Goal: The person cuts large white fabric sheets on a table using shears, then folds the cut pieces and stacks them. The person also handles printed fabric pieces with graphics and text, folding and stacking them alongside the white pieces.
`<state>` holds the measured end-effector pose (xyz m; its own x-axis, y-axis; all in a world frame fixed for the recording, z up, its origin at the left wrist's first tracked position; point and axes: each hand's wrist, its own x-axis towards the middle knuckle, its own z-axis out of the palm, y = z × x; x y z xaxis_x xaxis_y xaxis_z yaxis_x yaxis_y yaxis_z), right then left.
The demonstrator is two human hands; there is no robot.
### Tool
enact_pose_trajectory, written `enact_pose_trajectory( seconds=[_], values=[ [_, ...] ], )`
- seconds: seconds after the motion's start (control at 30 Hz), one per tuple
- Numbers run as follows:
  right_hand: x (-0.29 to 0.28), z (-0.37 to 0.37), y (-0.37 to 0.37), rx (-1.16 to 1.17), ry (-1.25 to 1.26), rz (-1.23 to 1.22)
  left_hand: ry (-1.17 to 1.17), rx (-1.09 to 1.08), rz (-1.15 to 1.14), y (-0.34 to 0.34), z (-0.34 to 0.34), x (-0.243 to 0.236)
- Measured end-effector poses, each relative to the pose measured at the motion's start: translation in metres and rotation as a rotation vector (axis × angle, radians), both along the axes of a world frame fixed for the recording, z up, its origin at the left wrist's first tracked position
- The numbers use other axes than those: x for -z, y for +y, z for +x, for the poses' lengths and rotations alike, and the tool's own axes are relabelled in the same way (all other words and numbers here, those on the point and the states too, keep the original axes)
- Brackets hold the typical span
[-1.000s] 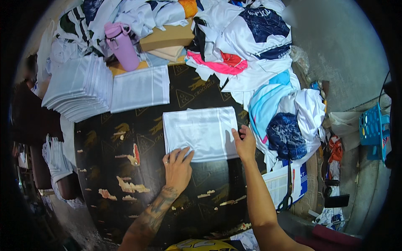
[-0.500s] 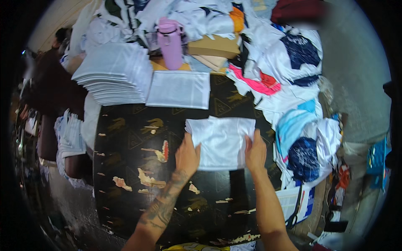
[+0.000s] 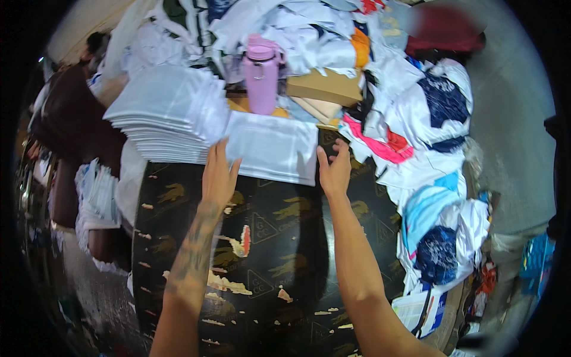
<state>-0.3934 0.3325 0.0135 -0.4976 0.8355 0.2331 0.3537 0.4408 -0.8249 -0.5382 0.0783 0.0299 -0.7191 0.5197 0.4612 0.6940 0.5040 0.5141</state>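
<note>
A folded white cloth (image 3: 273, 146) lies flat at the far side of the dark table, just right of a tall stack of folded white cloths (image 3: 169, 116). At its left near corner is my left hand (image 3: 219, 175), thumb apart from the fingers and nothing gripped. Off the cloth's right edge, my right hand (image 3: 334, 169) is open over the dark board, its thumb and fingers spread. Whether the left fingertips touch the cloth or the stack, I cannot tell.
Behind the cloth stands a pink bottle (image 3: 262, 77) beside a brown cardboard box (image 3: 324, 88). Loose white and coloured fabric (image 3: 434, 220) heaps along the back and right side. The dark tabletop (image 3: 267, 285) has chipped patches. A dark strap (image 3: 423, 312) lies at the right edge.
Both hands have moved away from me with the folded white cloth, which now lies at the far middle beside the stack. They have let go of it. The view has shifted slightly.
</note>
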Motion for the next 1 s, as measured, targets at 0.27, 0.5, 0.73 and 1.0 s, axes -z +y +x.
enact_pose_trajectory(
  seconds=[0.27,0.5,0.73,1.0],
  values=[
    [-0.046,0.381,0.07,0.611,-0.502,0.73,-0.436,0.011,-0.111,-0.165,0.301,0.037],
    [-0.112,0.496,0.137,0.504,-0.501,0.289,-0.438,0.185,-0.191,-0.205,0.395,0.017],
    [-0.227,0.418,-0.131,-0.832,-0.062,0.302,-0.519,0.326,0.296,-0.112,0.403,-0.053],
    [-0.322,0.468,-0.192,-0.272,-0.219,0.588,-0.451,0.575,-0.036,-0.175,0.336,-0.094]
  ],
)
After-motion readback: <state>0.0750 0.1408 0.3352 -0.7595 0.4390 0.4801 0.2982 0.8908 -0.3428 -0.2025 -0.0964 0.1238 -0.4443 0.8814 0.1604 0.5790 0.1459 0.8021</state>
